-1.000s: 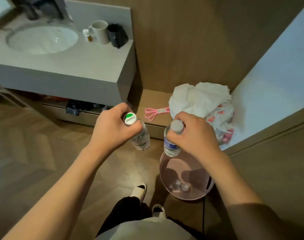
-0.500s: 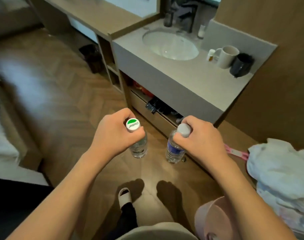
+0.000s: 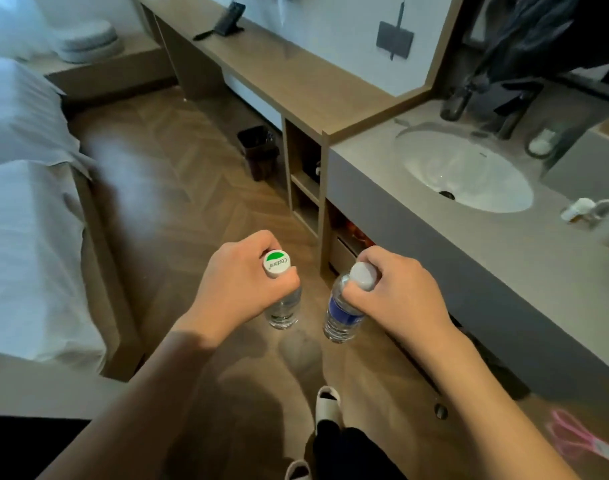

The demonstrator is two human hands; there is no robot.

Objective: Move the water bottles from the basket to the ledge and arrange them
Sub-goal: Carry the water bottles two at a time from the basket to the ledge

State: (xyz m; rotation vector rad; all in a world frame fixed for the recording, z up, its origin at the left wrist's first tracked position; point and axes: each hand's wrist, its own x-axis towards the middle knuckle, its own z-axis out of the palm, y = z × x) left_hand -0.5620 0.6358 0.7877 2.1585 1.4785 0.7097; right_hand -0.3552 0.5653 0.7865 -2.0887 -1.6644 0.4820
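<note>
My left hand grips the neck of a clear water bottle with a green-and-white cap, held upright above the wooden floor. My right hand grips the neck of a second water bottle with a blue label and a plain white cap, also upright, just right of the first. A long wooden ledge runs along the wall ahead, beyond both hands. The basket is out of view.
A grey counter with a white sink stands on the right, with open shelves at its left end. A dark bin sits on the floor below the ledge. A bed fills the left. A phone rests on the ledge.
The view has swung left, away from the pink basket and the white cloth pile, toward the ledge and the bed. Both hands still hold their bottles side by side.
</note>
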